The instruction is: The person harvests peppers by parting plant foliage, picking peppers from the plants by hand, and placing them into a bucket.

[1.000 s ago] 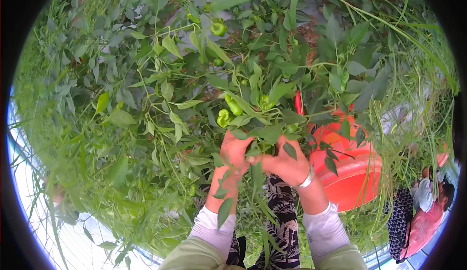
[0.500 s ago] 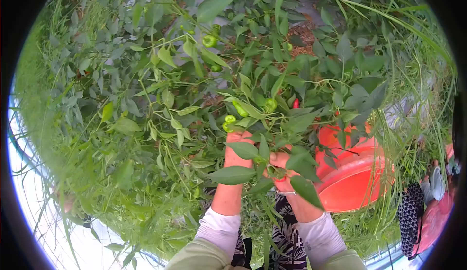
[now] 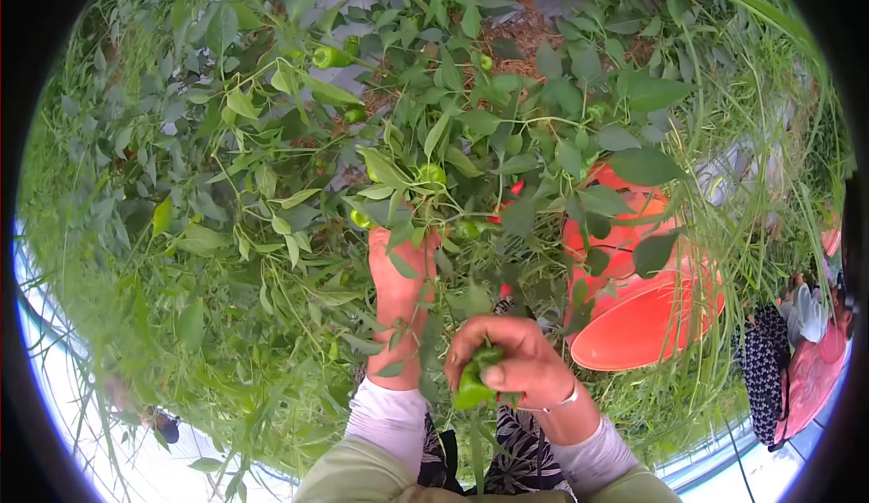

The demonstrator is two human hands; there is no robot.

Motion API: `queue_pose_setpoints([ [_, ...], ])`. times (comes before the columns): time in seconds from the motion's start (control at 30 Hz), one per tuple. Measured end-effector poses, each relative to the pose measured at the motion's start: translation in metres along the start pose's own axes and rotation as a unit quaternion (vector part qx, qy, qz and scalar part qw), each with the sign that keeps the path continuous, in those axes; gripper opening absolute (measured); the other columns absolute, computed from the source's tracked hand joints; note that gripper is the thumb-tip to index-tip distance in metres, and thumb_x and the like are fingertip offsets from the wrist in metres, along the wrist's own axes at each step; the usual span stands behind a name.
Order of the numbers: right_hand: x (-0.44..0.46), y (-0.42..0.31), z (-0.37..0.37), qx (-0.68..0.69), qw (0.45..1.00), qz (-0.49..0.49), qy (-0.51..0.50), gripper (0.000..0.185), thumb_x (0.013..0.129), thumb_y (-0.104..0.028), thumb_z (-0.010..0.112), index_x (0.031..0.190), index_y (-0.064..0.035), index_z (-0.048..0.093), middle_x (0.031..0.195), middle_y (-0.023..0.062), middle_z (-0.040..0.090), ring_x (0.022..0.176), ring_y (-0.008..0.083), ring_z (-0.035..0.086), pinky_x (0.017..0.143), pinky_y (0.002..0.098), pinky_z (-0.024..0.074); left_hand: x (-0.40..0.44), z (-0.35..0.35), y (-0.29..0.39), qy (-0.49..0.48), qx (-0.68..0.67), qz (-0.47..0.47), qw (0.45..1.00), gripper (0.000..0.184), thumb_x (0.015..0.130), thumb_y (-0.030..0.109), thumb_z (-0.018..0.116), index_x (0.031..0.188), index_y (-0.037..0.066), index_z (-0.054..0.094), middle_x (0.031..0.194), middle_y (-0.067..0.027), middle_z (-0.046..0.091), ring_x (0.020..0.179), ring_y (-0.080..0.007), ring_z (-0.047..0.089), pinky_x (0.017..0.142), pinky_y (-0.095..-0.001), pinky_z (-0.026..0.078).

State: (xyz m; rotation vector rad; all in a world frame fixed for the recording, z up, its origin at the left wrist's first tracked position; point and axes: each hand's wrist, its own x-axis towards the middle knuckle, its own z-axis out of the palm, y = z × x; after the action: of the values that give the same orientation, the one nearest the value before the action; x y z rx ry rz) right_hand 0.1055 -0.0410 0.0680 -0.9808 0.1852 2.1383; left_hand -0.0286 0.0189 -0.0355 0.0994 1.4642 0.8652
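Note:
My right hand (image 3: pixel 520 358) has its fingers curled round a green pepper (image 3: pixel 474 389), low in front of my body. My left hand (image 3: pixel 403 254) reaches up into the pepper plant. Leaves cover its fingers, so its grip is hidden. Beside it hang a pale green pepper (image 3: pixel 361 219) and a rounder green pepper (image 3: pixel 432 175). A red pepper (image 3: pixel 515 189) shows through the foliage to the right of my left hand.
An orange-red bucket (image 3: pixel 625 335) lies tilted in the grass on the right, partly behind leaves. More green peppers (image 3: pixel 329 57) hang farther up. Tall grass (image 3: pixel 769 204) and someone's patterned clothing (image 3: pixel 760 367) are at the right edge.
My right hand has come down and away from the stems and now shows a green pepper in its grip. My left hand stays among the leaves. The view has shifted slightly.

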Motion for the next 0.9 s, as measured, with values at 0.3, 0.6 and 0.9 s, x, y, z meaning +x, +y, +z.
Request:
queue_pose_setpoints([
  [0.3, -0.163, -0.004, -0.097, -0.161, 0.922, -0.095, 0.338, 0.048, 0.075, -0.035, 0.062, 0.099, 0.0055, 0.055, 0.071, 0.0142, 0.06, 0.053, 0.0185, 0.057, 0.046, 0.0263, 0.0446, 0.007, -0.01, 0.003, -0.202, -0.206, -0.044, 0.957, 0.028, 0.089, 0.026, 0.043, 0.104, 0.004, 0.053, 0.099, -0.0095, 0.059, 0.091, -0.0254, 0.058, 0.074, -0.0452, 0.05],
  [0.6, -0.146, -0.004, -0.084, -0.639, 0.691, -0.037, 0.335, 0.026, 0.08, -0.006, 0.057, 0.103, 0.0037, 0.057, 0.096, 0.0137, 0.062, 0.089, 0.0249, 0.061, 0.076, 0.0337, 0.0482, 0.01, -0.018, 0.0, -0.176, -0.184, -0.064, 0.965, 0.031, 0.089, 0.034, 0.043, 0.11, 0.012, 0.053, 0.108, -0.0027, 0.058, 0.103, -0.0275, 0.055, 0.078, -0.0485, 0.048],
  [0.9, 0.074, -0.022, -0.001, -0.623, 0.656, -0.345, 0.251, 0.03, 0.067, -0.003, 0.063, 0.096, -0.0006, 0.059, 0.097, 0.0158, 0.058, 0.089, 0.033, 0.056, 0.077, 0.036, 0.0463, -0.007, -0.005, 0.008, -0.082, -0.094, -0.061, 0.99, 0.022, 0.084, 0.014, 0.053, 0.102, 0.0, 0.054, 0.087, -0.0107, 0.059, 0.076, -0.0236, 0.059, 0.068, -0.0366, 0.05],
])
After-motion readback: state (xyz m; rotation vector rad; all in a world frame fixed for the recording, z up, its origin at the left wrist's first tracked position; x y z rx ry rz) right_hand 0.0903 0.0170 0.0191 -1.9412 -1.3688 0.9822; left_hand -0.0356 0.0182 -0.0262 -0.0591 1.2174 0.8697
